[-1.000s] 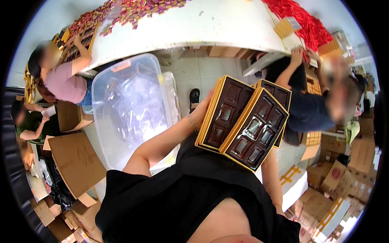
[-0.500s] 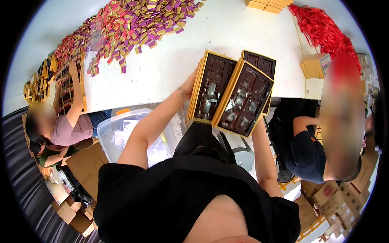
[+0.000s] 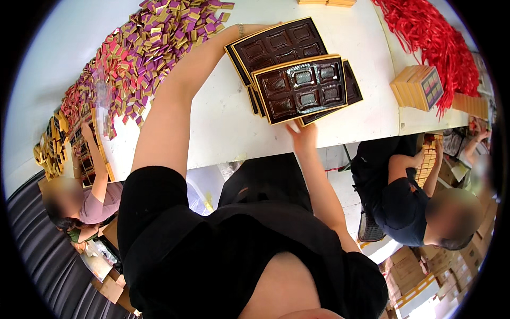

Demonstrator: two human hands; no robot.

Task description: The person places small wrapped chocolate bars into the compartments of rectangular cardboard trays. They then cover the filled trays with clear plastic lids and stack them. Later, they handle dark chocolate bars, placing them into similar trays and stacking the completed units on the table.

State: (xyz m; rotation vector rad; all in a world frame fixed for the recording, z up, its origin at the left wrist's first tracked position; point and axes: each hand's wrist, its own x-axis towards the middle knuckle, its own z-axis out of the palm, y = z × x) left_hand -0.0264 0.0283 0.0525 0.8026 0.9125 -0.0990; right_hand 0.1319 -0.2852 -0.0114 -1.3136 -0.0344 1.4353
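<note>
Overlapping stacks of gold-edged chocolate boxes, fitted with dark brown moulded trays, are over the white table [image 3: 212, 117] in front of me. The tray cells look to hold nothing. One stack of boxes [image 3: 279, 45] sits at the far side, and a nearer box [image 3: 303, 87] lies partly across it. Another box [image 3: 353, 87] sticks out from under the right end. My left hand [image 3: 258, 29] reaches round the far edge of the stack, its fingers mostly hidden. From below, my right hand [image 3: 304, 137] grips the near edge, fingertips tucked under the boxes.
A big heap of purple, red and gold wrapped pieces [image 3: 154, 48] spreads over the far left. Red ribbons [image 3: 425, 37] and a stack of boxes [image 3: 417, 87] are at the right. Co-workers sit left [image 3: 98, 199] and right [image 3: 398, 186]; the right one holds a tray of gold pieces.
Both hands have carried the boxes away from me, farther over the table, and turned them from slanting upright to nearly crosswise. My left arm now stretches farther out.
</note>
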